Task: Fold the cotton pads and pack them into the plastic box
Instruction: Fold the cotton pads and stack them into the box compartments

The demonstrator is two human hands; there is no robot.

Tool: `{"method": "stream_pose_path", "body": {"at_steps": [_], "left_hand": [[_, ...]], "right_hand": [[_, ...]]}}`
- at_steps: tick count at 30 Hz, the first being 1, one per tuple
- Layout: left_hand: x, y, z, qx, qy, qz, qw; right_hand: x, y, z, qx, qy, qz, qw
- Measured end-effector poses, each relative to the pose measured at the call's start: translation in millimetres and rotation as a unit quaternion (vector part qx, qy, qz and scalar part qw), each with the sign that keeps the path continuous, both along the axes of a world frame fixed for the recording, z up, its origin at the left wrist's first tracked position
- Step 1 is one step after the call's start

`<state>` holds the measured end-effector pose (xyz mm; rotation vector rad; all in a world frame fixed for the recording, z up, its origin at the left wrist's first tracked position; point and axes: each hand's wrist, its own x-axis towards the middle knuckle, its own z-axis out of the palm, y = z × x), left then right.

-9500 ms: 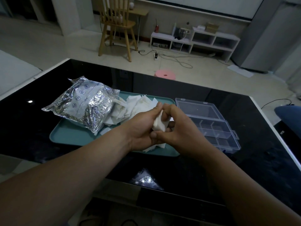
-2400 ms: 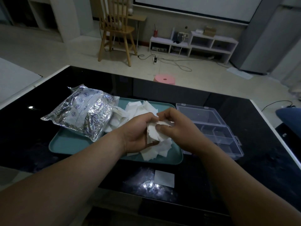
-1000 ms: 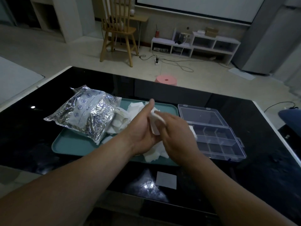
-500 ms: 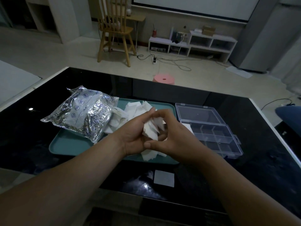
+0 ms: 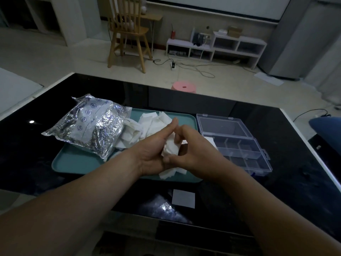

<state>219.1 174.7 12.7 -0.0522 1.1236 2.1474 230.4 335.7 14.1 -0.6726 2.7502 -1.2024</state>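
A folded white cotton pad point(image 5: 170, 149) sits between both hands above the teal tray point(image 5: 73, 160). My left hand point(image 5: 153, 148) cups it from the left with the fingers stretched up. My right hand point(image 5: 195, 152) pinches it from the right, thumb at its lower edge. Several loose white pads point(image 5: 147, 124) lie heaped on the tray behind the hands. The clear plastic box point(image 5: 236, 145) lies open to the right of the tray, its lid flat at the back and its compartments in front. One flat pad point(image 5: 183, 198) lies on the black table near me.
A crinkled silver foil bag point(image 5: 88, 124) lies across the tray's left end. The black glossy table point(image 5: 286, 182) ends in a white edge on the right. Beyond it stand a pink stool point(image 5: 183, 87) and a wooden chair point(image 5: 129, 32).
Over the last second both hands closed round the pad and pressed it into a smaller bundle. They stay over the tray's right part. The flat pad on the table has not moved.
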Motion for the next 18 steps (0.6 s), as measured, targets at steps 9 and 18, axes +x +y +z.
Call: {"method": "stream_pose_path", "body": {"at_steps": [9,18], "left_hand": [[9.4,5.9,-3.3,-0.038,-0.04,-0.015,0.998],[21.9,13.7,4.8,-0.036,-0.058,0.054,0.996]], "right_hand": [[14.4,11.1,2.4,0.035,0.007,0.002,0.999],[27.5,10.9,8.0,0.044,-0.006,0.016,0.999]]}}
